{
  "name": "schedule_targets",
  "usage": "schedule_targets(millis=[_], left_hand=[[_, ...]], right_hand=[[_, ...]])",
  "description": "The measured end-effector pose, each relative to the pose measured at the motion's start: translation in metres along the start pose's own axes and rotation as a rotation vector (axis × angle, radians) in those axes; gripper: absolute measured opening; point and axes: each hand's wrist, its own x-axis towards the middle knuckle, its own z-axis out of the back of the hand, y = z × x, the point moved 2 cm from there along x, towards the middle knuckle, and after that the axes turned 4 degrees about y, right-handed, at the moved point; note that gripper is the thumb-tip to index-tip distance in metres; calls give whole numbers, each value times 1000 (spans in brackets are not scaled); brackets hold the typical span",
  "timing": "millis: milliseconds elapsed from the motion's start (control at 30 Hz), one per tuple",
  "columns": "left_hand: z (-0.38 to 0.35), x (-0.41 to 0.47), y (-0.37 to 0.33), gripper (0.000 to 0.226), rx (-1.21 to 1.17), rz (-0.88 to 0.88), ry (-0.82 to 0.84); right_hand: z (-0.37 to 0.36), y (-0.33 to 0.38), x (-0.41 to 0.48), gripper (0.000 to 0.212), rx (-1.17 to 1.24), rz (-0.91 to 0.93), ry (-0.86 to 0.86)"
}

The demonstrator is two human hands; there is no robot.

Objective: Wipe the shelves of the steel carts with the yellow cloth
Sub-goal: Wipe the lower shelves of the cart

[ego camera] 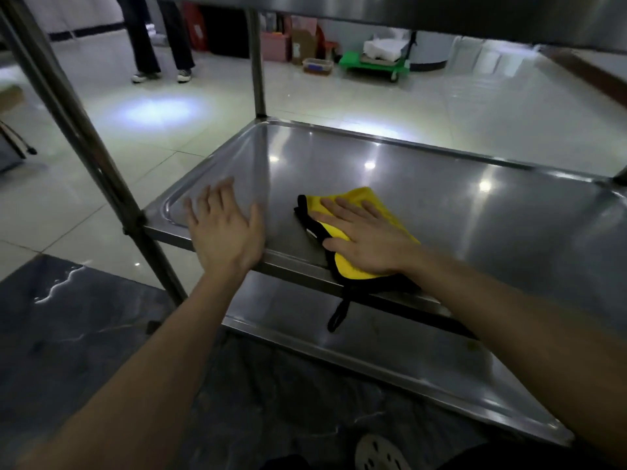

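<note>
Shelf (475, 215) bears left hand (225, 228), flat and open, and right hand (366, 237) pressing flat on yellow cloth (351, 266).

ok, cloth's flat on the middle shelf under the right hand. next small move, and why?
Probably push the yellow cloth away across the middle shelf with the right hand: it sits at the near edge, partly overhanging, and most of the steel lies beyond it.

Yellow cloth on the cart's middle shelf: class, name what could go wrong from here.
1. The yellow cloth overhangs the front rim of the middle shelf; the right hand only presses it flat, so it might slip onto the lower shelf.
2. Its black loop dangles below the rim and could snag.
</note>
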Motion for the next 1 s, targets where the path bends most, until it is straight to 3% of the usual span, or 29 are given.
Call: schedule_targets(millis=[167, 367, 467, 633, 700, 767, 900, 1000], left_hand=[[0, 0, -3, 68, 7, -3, 21], [2, -2, -2, 66, -41, -9, -31], [8, -3, -3, 67, -70, -2, -28], [14, -7, -7, 71, -121, 16, -23], [14, -10, -7, 71, -142, 10, -23], [13, -11, -5, 71, -135, 3, -17], [9, -10, -6, 75, -102, -9, -30], [9, -7, -5, 74, -118, 11, -71]], right_hand=[[25, -33, 105, 64, -34, 155, 28], [44, -52, 199, 60, 0, -188, -41], [35, -27, 170, 57, 0, -42, 4], [6, 6, 54, 63, -45, 483, 33], [8, -2, 48, 62, -45, 566, 57], [20, -20, 85, 62, -42, 507, 51], [46, -40, 177, 58, -11, 13, -55], [42, -11, 190, 56, -29, -37, -53]])
